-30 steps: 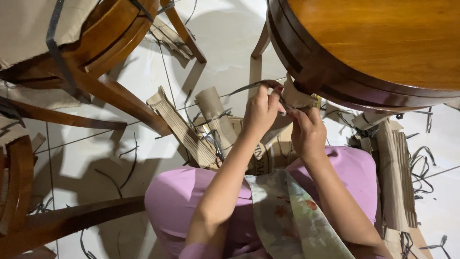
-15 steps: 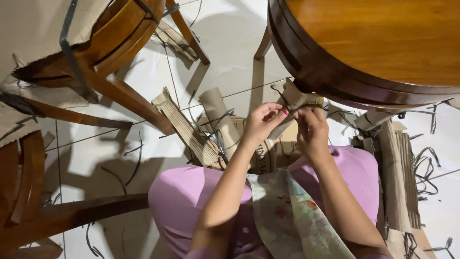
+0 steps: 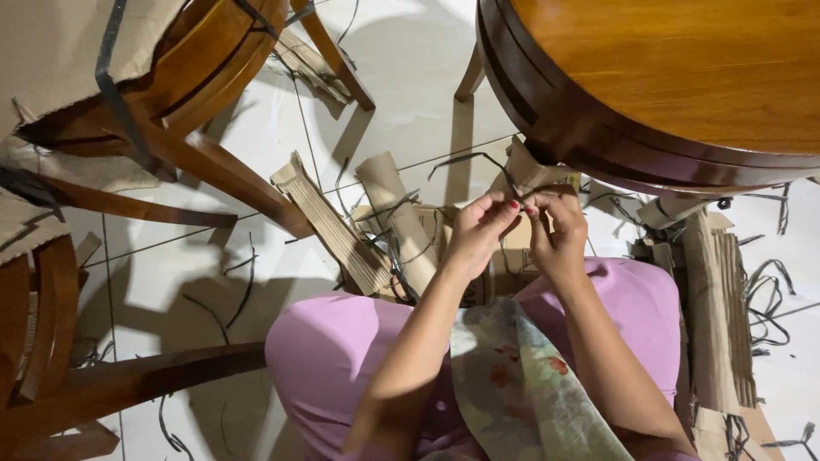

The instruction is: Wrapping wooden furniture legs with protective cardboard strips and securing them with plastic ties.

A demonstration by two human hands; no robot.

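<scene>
Both hands up in front of me, over my knees, fingertips meeting. Left hand point(image 3: 480, 232) and right hand point(image 3: 557, 235) each have a narrow pinch grip closed on the same thin dark strip point(image 3: 478, 160). The pinch point sits right between the two hands; from there the strip arcs up and left, then curls down toward the floor. Thumb and forefinger do the holding on both sides, other fingers curled in. Hands are touching or nearly so at the fingertips; can't tell which.

Strip is held in the air, just below the rim of the round wooden worktop point(image 3: 683, 77) at upper right. Not resting on anything that I can see.

Directly under my hands: a pile of cardboard scraps. A rolled cardboard tube point(image 3: 395, 213) leans tilted just left of my left hand. Beside it, further left, a corrugated cardboard slab point(image 3: 329, 224) lies at an angle, ribs showing. A small box-shaped piece sits under the hands, partly hidden by them.

Right of my right knee: a long corrugated cardboard piece point(image 3: 717, 316) running down the frame, with more loose dark strips point(image 3: 764, 299) tangled next to it on the white tiled floor point(image 3: 410, 77).

Upper left: wooden chair point(image 3: 196, 85) with a cardboard sheet point(image 3: 51, 51) over it, a dark strip lying across that sheet. More stray strips are scattered on the floor near the chair legs.

My lap: pink trousers point(image 3: 333, 358), patterned cloth point(image 3: 521, 384) hanging between the knees.
</scene>
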